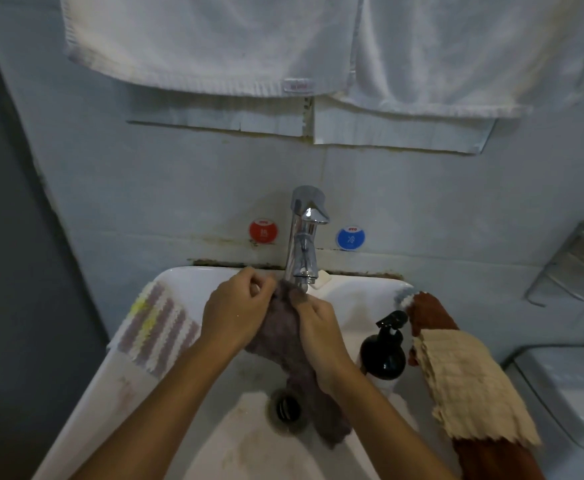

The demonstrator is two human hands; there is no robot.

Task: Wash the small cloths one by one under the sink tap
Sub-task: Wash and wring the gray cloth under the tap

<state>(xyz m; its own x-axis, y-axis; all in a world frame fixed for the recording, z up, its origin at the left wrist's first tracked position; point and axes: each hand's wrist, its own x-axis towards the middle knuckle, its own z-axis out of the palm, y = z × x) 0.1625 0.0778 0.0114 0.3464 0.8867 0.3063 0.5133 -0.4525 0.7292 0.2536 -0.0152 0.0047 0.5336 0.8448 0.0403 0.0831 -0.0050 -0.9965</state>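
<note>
A wet grey-purple cloth (281,336) hangs between my hands right under the spout of the chrome tap (303,237), its lower end trailing past the drain (288,407). My left hand (235,311) grips its upper left part with curled fingers. My right hand (320,332) pinches the top edge beside the spout. A striped purple, white and yellow cloth (155,329) lies on the sink's left rim. On the right rim lie a beige cloth (470,382) and a rust-brown cloth (429,313).
The white sink (86,407) sits against a tiled wall with red (263,231) and blue (351,238) stickers. A black pump bottle (384,351) stands on the right rim. White towels (214,43) hang above. A metal shelf (574,265) is at the right.
</note>
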